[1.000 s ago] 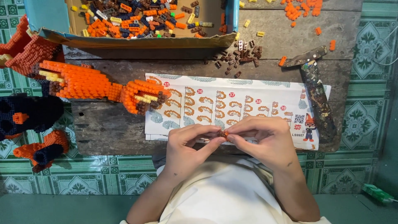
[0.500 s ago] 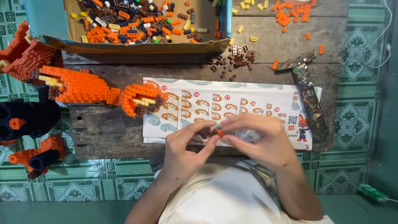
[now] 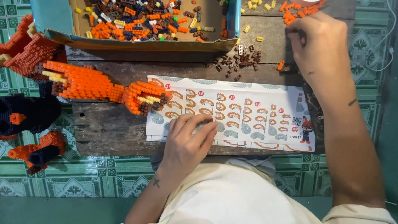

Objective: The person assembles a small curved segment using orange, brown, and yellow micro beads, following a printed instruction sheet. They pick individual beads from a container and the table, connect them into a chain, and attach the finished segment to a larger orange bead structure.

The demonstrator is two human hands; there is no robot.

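Hands, two, bare: a moment ago both are together at the near edge of the instruction sheet (image 3: 232,114), pinching one small orange piece between them; now they are parted, so the joint fitting of that piece appears over and a fresh brick is being sought. Right hand (image 3: 317,45): reached far across to the loose orange bricks (image 3: 296,10) at the back of the tabletop (image 3: 107,128), fingers curled down among them; whether it already pinches one cannot be told. Left hand (image 3: 188,139): resting on the sheet, fingers loosely bent; anything held beneath is hidden. Adjacent: pile of small brown bricks (image 3: 240,62); cardboard box of mixed bricks (image 3: 145,20); orange brick-built limb (image 3: 103,87) lying left of the sheet.
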